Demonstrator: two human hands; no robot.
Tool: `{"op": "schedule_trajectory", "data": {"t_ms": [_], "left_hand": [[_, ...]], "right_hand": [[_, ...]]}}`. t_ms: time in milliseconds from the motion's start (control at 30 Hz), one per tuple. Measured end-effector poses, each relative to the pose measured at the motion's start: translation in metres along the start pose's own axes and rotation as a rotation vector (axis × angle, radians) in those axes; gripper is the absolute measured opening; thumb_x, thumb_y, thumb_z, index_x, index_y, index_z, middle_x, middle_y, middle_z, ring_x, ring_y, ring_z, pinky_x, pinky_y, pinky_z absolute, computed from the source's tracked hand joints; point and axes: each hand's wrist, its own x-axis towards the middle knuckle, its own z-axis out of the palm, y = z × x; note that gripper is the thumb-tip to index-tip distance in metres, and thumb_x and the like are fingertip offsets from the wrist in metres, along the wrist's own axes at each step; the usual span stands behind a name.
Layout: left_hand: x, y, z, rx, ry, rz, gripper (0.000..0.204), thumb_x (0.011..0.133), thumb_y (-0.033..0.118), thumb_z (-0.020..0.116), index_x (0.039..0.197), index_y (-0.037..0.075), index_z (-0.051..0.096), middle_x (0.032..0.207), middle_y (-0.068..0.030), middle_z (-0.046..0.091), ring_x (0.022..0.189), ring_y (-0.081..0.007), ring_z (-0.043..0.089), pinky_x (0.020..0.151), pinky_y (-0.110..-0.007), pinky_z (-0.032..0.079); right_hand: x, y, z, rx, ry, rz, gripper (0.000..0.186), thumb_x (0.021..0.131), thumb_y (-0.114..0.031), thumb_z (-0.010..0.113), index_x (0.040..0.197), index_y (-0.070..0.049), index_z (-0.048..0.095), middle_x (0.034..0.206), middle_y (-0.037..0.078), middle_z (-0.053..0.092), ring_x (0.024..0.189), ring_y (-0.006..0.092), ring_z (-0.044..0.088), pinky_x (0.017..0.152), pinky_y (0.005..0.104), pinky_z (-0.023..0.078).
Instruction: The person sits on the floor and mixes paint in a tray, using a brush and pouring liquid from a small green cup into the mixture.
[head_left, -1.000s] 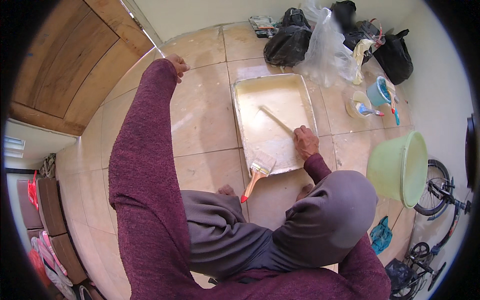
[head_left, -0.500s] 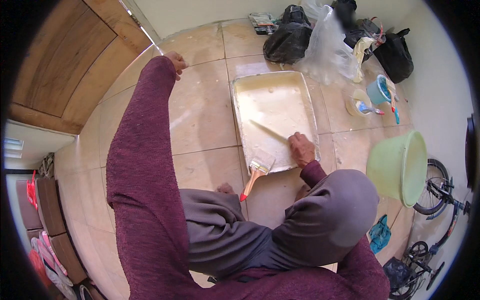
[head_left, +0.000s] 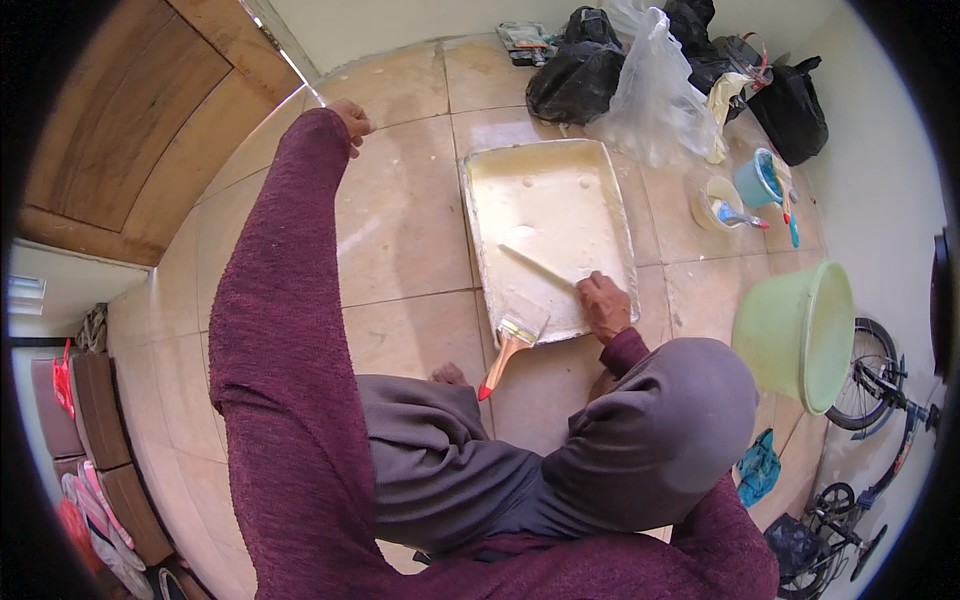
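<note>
My right hand [head_left: 605, 305] is closed around one end of a pale stick [head_left: 540, 266], low over the near right part of a shallow tray [head_left: 632, 225]. The stick slants to the far left, lying in or just over the cream liquid [head_left: 545, 205], which has a few bubbles. Across the tray's near left rim rests a paintbrush [head_left: 512, 345], bristles inward and red-tipped wooden handle outward; neither hand touches it. My left hand [head_left: 352, 125] hangs past my outstretched sleeve above the floor, fingers loosely bent and partly hidden, with nothing seen in them.
Behind the tray stand black bags [head_left: 575, 85] and a clear plastic bag [head_left: 650, 110]. Two small tubs with brushes [head_left: 755, 180], a green basin [head_left: 785, 335] and a teal cloth [head_left: 758, 468] lie to the right, beside a bicycle [head_left: 880, 390]. A wooden door [head_left: 140, 120] is at far left.
Bubbles on the liquid's surface sit in different places. My right hand and the stick have barely shifted; my left hand stays where it was.
</note>
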Motion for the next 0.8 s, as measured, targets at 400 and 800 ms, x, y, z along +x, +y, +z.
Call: {"op": "schedule_trajectory", "data": {"t_ms": [400,800], "left_hand": [[0.001,-0.011,-0.004,0.014,-0.040,-0.043,0.039,0.087,0.035,0.061,0.108,0.003,0.056,0.091,-0.0105,0.060,0.076,-0.0222,0.065,0.060,-0.038,0.054],[-0.004,-0.006,-0.001,-0.003,0.045,-0.054,0.039,0.086,0.034,0.065,0.103,0.000,0.060,0.082,-0.0106,0.065,0.066,-0.0195,0.066,0.060,-0.036,0.054]], "right_hand": [[0.010,0.010,-0.037,-0.016,0.065,0.049,0.004,0.082,-0.012,0.061,0.083,-0.010,0.058,0.078,0.007,0.052,0.072,0.0268,0.058,0.057,0.0389,0.048],[0.000,0.001,-0.054,0.032,0.037,-0.022,0.007,0.080,-0.010,0.062,0.086,-0.010,0.057,0.079,0.008,0.052,0.074,0.0274,0.057,0.059,0.0389,0.047]]}}
